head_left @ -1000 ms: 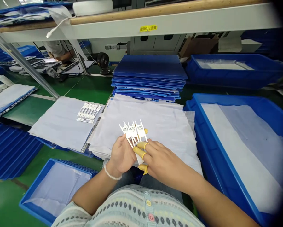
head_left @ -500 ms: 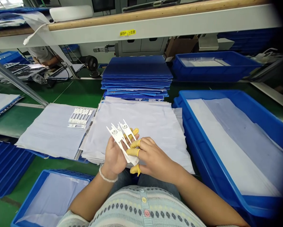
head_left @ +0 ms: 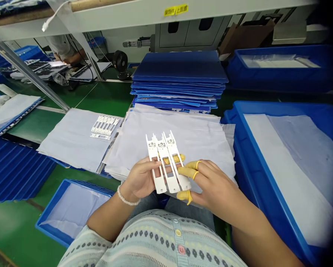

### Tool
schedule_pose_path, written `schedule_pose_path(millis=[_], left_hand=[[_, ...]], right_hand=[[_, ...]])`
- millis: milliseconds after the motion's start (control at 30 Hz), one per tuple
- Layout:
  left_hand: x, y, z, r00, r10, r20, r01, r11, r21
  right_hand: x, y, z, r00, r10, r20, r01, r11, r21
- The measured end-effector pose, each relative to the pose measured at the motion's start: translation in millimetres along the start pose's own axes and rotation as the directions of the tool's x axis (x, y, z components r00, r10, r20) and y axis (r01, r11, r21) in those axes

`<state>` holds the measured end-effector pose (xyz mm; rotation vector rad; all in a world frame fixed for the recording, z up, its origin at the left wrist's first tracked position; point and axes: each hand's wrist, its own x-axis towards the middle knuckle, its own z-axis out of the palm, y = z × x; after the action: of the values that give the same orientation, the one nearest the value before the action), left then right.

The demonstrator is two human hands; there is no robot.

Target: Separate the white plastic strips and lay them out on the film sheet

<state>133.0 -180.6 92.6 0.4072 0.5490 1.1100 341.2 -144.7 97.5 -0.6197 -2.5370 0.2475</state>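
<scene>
Three slim white plastic frames (head_left: 170, 181), each with a long slot and forked far end, lie fanned side by side in my left hand (head_left: 140, 178). Its thumb rests over the leftmost frame and its fingers pass beneath them. My right hand (head_left: 216, 187), with yellow finger cots on thumb and fingers, grips the rightmost frame by its right edge near the lower end. Both hands are above the near edge of a stack of white sheets (head_left: 135, 129). To the left, several similar white frames (head_left: 104, 125) lie in a row on another sheet stack (head_left: 72, 137).
A pile of blue boards (head_left: 180, 70) stands behind the sheets. Blue trays holding white sheets are at right (head_left: 238, 155) and lower left (head_left: 53, 202). A shelf beam (head_left: 122, 18) crosses overhead. Another person (head_left: 63, 48) sits at the far left, beyond a small black fan (head_left: 120, 63).
The frames, overlapping and tilted before, are now spread flat, side by side. My left thumb has come over the leftmost one. The camera view has shifted down and left.
</scene>
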Motion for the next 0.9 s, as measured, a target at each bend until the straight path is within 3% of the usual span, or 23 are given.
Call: schedule_pose_path(millis=[267, 467, 533, 600, 633, 667, 767, 833, 900], left_hand=[[-5, 7, 9.3, 0.998, -0.025, 0.053, 0.025, 1.0, 0.005], [-1, 5, 8.1, 0.998, -0.018, 0.064, 0.018, 1.0, -0.004], [0, 6, 3.6, 0.999, -0.02, 0.044, 0.02, 1.0, -0.013], [-1, 7, -3.0, 1.0, -0.003, 0.016, 0.003, 1.0, -0.016], [-2, 8, -6.8, 1.0, 0.01, 0.0, -0.01, 1.0, -0.014], [-3, 10, -10.7, 1.0, 0.024, -0.018, -0.024, 1.0, -0.013], [-7, 16, -20.6, 0.996, 0.05, -0.078, -0.051, 0.999, -0.018], [-10, 19, -24.5, 0.991, 0.052, -0.121, -0.054, 0.998, -0.018], [-12, 22, -26.5, 0.986, 0.058, -0.154, -0.06, 0.998, -0.013]], right_hand=[[1, -9, -5, 1.0, -0.015, -0.003, 0.015, 1.0, 0.008], [0, -11, -11, 0.996, -0.03, -0.081, 0.036, 0.997, 0.062], [-5, 0, -17, 0.988, 0.013, -0.154, 0.007, 0.992, 0.126], [-11, 24, -22, 0.953, 0.168, -0.251, -0.133, 0.98, 0.149], [-14, 41, -25, 0.911, 0.289, -0.294, -0.258, 0.956, 0.138], [-16, 60, -27, 0.837, 0.434, -0.332, -0.423, 0.9, 0.11], [-17, 119, -28, 0.526, 0.791, -0.311, -0.831, 0.556, 0.008], [-14, 150, -24, 0.389, 0.901, -0.191, -0.921, 0.373, -0.113], [-12, 170, -18, 0.322, 0.942, -0.093, -0.935, 0.301, -0.188]])
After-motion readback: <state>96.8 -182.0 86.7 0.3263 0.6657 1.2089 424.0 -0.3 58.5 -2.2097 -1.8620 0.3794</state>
